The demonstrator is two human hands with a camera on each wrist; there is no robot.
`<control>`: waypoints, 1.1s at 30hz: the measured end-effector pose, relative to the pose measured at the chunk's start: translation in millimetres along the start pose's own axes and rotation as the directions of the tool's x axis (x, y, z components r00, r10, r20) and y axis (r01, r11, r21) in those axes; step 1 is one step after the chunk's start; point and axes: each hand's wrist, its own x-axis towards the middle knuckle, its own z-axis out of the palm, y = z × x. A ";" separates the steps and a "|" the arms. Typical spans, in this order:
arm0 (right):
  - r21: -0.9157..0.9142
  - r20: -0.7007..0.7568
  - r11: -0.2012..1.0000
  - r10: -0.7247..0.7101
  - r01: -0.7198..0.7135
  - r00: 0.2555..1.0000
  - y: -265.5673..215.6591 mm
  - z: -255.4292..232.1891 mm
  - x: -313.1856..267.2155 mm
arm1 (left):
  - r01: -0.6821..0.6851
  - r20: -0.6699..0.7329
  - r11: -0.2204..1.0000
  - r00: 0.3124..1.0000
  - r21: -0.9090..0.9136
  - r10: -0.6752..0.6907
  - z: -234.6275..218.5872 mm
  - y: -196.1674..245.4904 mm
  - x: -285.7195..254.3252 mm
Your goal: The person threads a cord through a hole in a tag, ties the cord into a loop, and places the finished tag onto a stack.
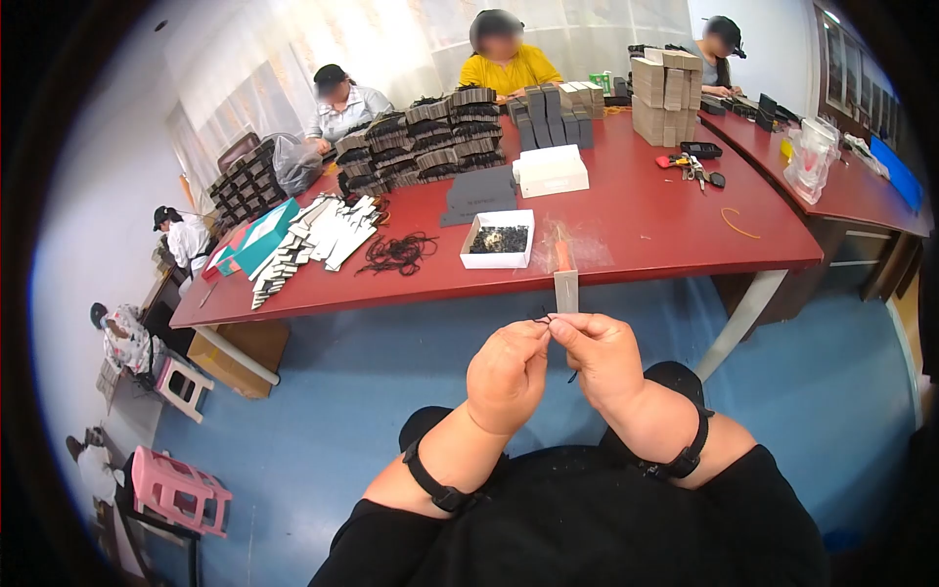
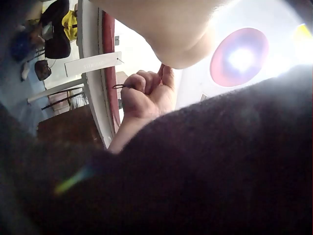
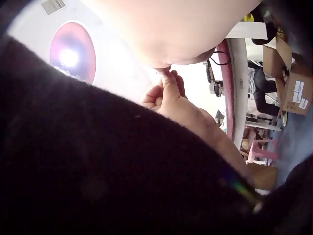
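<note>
Both hands meet in front of the table edge, fingertips close together on a thin black cord [image 1: 543,319]. My left hand [image 1: 507,377] pinches it between thumb and fingers, and my right hand [image 1: 604,360] pinches it from the other side. In the right wrist view a loop of the black cord [image 3: 222,62] sticks out past the fingers. Just beyond the fingertips, a grey tag [image 1: 566,292] juts over the table edge, below an orange piece [image 1: 562,252] on clear film. The left wrist view shows faint lettering on the tag [image 2: 93,64].
On the red table [image 1: 646,225] stand a white box of small black pieces [image 1: 497,260], a heap of black cords [image 1: 399,253], spread white tags [image 1: 328,230], and stacked tag bundles [image 1: 421,142]. Keys [image 1: 691,170] lie at right. Other people sit around the room.
</note>
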 end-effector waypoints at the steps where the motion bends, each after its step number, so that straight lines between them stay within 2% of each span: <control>1: -0.001 0.001 1.000 -0.001 0.001 1.000 -0.5 0.4 1.2 | -0.001 -0.002 1.000 1.000 0.000 0.001 -0.3 -0.2 0.4; 4: 0.086 -0.027 0.995 0.061 -0.058 0.998 -1.9 -1.7 6.0 | 0.018 0.054 1.000 0.998 0.017 -0.019 -0.8 -1.2 -0.5; 6: 0.199 0.084 0.970 0.124 -0.138 0.989 -3.2 -7.9 8.8 | 0.327 0.141 0.927 0.942 -0.181 -0.305 -5.2 -4.8 -3.9; 7: 0.199 0.082 0.971 0.122 -0.136 0.989 -3.3 -9.4 9.5 | 0.326 0.142 0.928 0.942 -0.183 -0.303 -9.2 -8.0 -1.7; 9: 0.166 0.184 0.968 0.155 -0.186 0.971 -2.8 -10.8 10.1 | 0.411 0.240 0.851 0.907 -0.328 -0.346 -20.9 -16.7 5.4; 10: 0.168 0.185 0.967 0.158 -0.190 0.970 -3.8 -11.5 9.7 | 0.289 0.271 0.918 0.938 -0.271 -0.215 -26.7 -19.1 10.3; 11: 0.140 0.224 0.968 0.175 -0.210 0.959 -6.2 -12.6 10.0 | 0.290 0.271 0.919 0.938 -0.268 -0.217 -28.9 -17.6 14.0; 13: 0.113 0.264 0.966 0.195 -0.231 0.945 -8.3 -13.5 10.7 | 0.324 0.382 0.872 0.907 -0.367 -0.176 -33.5 -12.8 19.5; 14: 0.093 0.285 0.966 0.205 -0.240 0.936 -8.8 -13.6 11.0 | 0.432 0.435 0.813 0.865 -0.389 -0.252 -33.5 -9.7 19.6; 15: 0.071 0.304 0.966 0.215 -0.247 0.928 -9.1 -13.2 10.9 | 0.434 0.435 0.814 0.864 -0.387 -0.254 -31.9 -10.8 15.7; 17: 0.013 0.296 0.973 0.218 -0.232 0.930 -10.6 -10.6 9.3 | 0.708 0.570 0.475 0.704 -0.522 -0.423 -28.1 -16.3 6.7; 19: -0.045 0.283 0.975 0.221 -0.217 0.933 -10.8 -10.8 8.9 | 0.729 0.571 0.462 0.684 -0.505 -0.454 -26.4 -16.5 5.7; 21: -0.145 0.286 0.965 0.254 -0.220 0.924 -11.1 -12.4 10.5 | 0.687 0.490 0.435 0.723 -0.582 -0.487 -21.3 -20.7 -1.8; 22: -0.143 0.284 0.964 0.256 -0.223 0.924 -11.9 -12.0 10.2 | 0.691 0.493 0.432 0.720 -0.580 -0.489 -20.6 -22.2 -4.3; 24: -0.188 0.281 0.966 0.227 -0.179 0.932 -16.0 -10.3 9.8 | 0.725 0.552 0.295 0.674 -0.623 -0.491 -19.0 -24.3 -4.7; 25: -0.185 0.277 0.966 0.226 -0.179 0.934 -17.0 -11.8 11.5 | 0.727 0.556 0.293 0.672 -0.621 -0.488 -19.4 -24.8 -1.0; 27: -0.276 0.228 0.948 0.224 -0.157 0.948 -18.6 -16.2 14.2 | 0.710 0.447 0.371 0.680 -0.599 -0.581 -25.7 -23.9 10.1; 28: -0.273 0.225 0.949 0.222 -0.157 0.949 -19.3 -17.2 14.1 | 0.659 0.316 0.538 0.739 -0.527 -0.595 -30.7 -22.9 12.0; 29: -0.305 0.221 0.944 0.198 -0.125 0.955 -20.1 -17.7 14.0 | 0.423 0.244 0.898 0.889 -0.116 -0.387 -43.2 -24.5 17.4; 30: -0.337 0.220 0.937 0.174 -0.093 0.960 -21.0 -17.9 14.3 | 0.236 0.302 0.972 0.927 -0.010 -0.222 -47.7 -17.5 24.6; 31: -0.336 0.221 0.937 0.175 -0.094 0.959 -22.0 -17.9 14.8 | 0.031 0.374 0.996 0.925 0.083 -0.061 -51.3 -10.5 30.2; 33: -0.421 0.244 0.902 0.219 -0.101 0.945 -23.1 -16.3 14.3 | -0.042 0.496 0.994 0.868 0.100 -0.013 -43.0 0.7 30.4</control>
